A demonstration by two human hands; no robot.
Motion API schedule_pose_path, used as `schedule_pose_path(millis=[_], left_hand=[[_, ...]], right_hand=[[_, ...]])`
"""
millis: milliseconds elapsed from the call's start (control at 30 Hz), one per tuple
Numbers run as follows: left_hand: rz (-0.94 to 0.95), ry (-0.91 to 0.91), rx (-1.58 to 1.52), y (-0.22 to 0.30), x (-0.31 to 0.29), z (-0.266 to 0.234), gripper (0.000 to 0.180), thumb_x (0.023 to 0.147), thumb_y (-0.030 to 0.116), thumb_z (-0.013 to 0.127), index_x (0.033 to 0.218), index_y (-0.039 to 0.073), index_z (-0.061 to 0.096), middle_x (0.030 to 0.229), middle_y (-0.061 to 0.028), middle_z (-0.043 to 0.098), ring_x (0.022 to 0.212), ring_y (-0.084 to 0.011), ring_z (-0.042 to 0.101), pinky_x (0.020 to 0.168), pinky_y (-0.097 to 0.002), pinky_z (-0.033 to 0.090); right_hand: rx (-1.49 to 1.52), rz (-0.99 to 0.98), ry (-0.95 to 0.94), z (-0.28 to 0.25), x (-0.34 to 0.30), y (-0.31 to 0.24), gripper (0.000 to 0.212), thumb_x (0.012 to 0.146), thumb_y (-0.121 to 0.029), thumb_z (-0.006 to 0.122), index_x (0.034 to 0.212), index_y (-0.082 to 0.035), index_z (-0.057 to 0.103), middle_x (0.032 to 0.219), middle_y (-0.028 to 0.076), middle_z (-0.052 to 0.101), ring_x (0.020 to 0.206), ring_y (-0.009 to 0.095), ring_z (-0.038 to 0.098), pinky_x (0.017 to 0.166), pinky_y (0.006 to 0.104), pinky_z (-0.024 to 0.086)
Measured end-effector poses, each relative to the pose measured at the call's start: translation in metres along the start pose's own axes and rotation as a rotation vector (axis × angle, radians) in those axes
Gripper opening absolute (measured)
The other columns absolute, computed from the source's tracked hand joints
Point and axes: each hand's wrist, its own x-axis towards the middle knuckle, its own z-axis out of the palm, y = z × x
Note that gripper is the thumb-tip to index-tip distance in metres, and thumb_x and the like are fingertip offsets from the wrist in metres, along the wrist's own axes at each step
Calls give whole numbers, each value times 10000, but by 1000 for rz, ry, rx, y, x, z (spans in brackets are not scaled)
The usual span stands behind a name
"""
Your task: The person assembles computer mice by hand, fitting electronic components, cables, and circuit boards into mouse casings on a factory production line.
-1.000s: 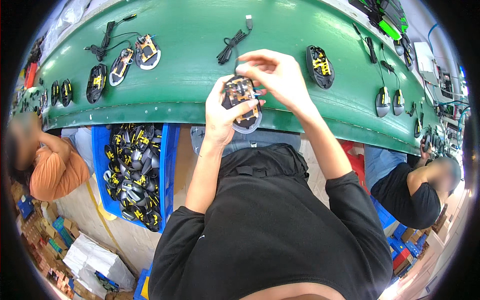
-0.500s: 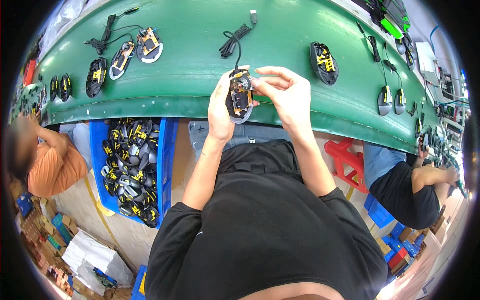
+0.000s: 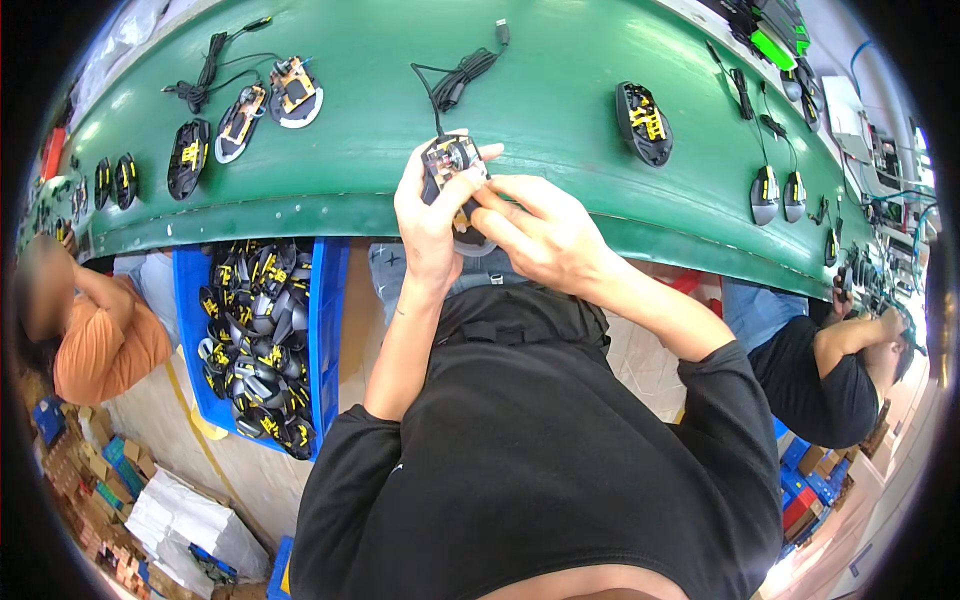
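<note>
My left hand (image 3: 428, 225) is wrapped round an opened computer mouse (image 3: 447, 158), its thumb across the exposed circuit board. From the mouse's far end a black cable (image 3: 465, 76) runs onto the green bench, coiled, with its plug pointing away from me. My right hand (image 3: 540, 225) is closed at the mouse's right side, fingertips pinched against the board's edge. Whatever lies between those fingertips is hidden. To the right on the bench lies a black mouse top shell (image 3: 643, 124) with yellow parts inside.
Mouse bases with boards (image 3: 294, 92) and another shell (image 3: 188, 158) lie at the left of the green bench (image 3: 560, 60). A blue crate (image 3: 328, 330) full of mouse shells stands below its edge. Finished-looking mice (image 3: 765, 195) lie at the right. People sit on both sides.
Both hands and the mouse have shifted left. My right hand has swung lower, its forearm now slanting in from the right, and my left thumb has moved onto the board.
</note>
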Motion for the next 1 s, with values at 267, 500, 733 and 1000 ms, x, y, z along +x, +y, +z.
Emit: schedule_pose_path(millis=[267, 500, 733, 1000], left_hand=[[-82, 70, -7, 15, 12, -9, 356, 902, 60, 618, 1220, -16, 478, 1189, -255, 603, 951, -384, 677, 681, -434, 623], [-100, -8, -3, 6, 10, -5, 357, 896, 32, 620, 1217, -12, 470, 1202, -262, 595, 974, -395, 670, 705, -449, 626], [-156, -44, 0, -2, 2, -2, 399, 890, 1, 620, 1255, -24, 460, 1165, -245, 607, 965, -386, 674, 714, -459, 628], [-151, 24, -61, -14, 12, 7, 477, 842, -73, 662, 1288, -61, 492, 1154, -199, 618, 1005, -320, 666, 829, -412, 596]], right_hand=[[76, 273, 187, -19, -23, 30, 166, 773, -85, 687, 937, -68, 669, 991, 105, 675, 949, 275, 642, 808, 373, 524], [-169, 1031, 310, -32, -70, 125, 653, 725, -294, 802, 1288, -86, 545, 1065, 165, 679, 935, 286, 652, 854, 362, 503], [-56, 1192, 495, -44, -115, 153, 564, 785, -266, 758, 1277, -53, 583, 1224, 195, 625, 1121, 295, 587, 976, 377, 442], [428, 1018, 499, -26, -49, 93, 402, 822, -249, 732, 1173, -66, 662, 1252, 147, 618, 1203, 331, 528, 1024, 414, 412]])
